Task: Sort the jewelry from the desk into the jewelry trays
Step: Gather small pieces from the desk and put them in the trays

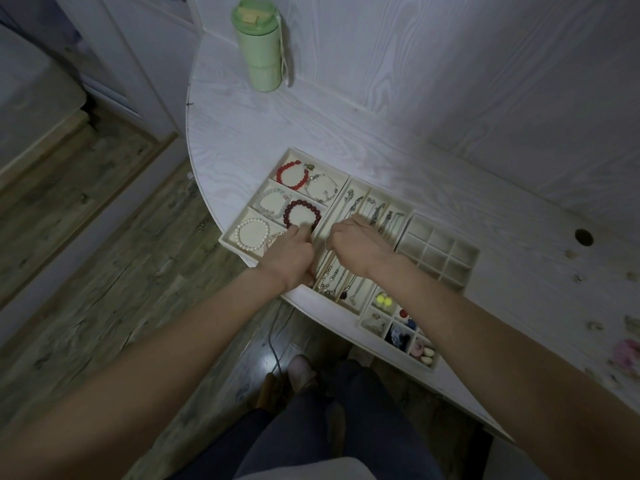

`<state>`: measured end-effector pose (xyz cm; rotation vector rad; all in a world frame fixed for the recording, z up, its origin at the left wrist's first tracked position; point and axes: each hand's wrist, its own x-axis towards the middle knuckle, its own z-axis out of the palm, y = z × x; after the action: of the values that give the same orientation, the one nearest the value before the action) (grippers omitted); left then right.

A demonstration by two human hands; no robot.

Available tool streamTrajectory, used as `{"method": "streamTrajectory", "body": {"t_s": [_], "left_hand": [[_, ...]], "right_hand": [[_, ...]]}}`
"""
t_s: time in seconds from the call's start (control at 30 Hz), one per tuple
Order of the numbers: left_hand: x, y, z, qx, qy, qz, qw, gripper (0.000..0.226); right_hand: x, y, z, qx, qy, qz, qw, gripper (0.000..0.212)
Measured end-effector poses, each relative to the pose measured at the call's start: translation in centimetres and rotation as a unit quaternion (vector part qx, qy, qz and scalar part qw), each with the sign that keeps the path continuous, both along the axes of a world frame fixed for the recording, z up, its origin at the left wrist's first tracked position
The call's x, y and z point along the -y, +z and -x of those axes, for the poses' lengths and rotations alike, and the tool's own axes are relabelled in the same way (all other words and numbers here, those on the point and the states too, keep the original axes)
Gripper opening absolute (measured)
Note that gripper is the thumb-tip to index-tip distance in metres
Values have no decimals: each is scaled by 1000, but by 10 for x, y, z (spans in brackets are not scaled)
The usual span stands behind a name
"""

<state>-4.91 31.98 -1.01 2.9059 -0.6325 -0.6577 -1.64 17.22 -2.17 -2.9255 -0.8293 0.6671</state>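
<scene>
Here, three beige trays sat side by side near the counter's (242, 133) rounded front edge. The left tray (231, 236) held beaded bracelets: a red one (292, 174) at its far end, a dark red one (301, 216) in the middle, a pearl one (252, 233) nearest. The left hand (289, 256) rested at this tray's near corner, fingertips curled down beside the dark red bracelet; whether it pinched anything could not be told. The right hand (356, 245) hovered over the middle tray (360, 190) of necklaces, fingers curled, its grip hidden. The right tray (472, 258) held earrings in its near cells. A green bottle (259, 46) stood at the counter's far edge.
</scene>
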Motion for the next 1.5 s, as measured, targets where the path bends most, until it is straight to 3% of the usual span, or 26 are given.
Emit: {"method": "streamTrajectory", "body": {"t_s": [0.37,0.73,1.0,1.3,1.5], "left_hand": [[6,-1,0,11,34,-24,999,39],[-20,-1,-1,0,-6,54,999,23],[-23,-5,1,8,-64,6,998,28],[-17,9,1,-11,-64,8,998,30],[-10,13,0,-26,-45,-18,999,32]], "right_hand": [[-4,2,0,22,1,2,1000,40],[4,3,-4,15,-30,-15,999,35],[7,13,-6,27,-51,42,997,27],[9,0,-12,-6,-79,-21,997,37],[10,6,-7,33,-65,-14,997,41]]}}
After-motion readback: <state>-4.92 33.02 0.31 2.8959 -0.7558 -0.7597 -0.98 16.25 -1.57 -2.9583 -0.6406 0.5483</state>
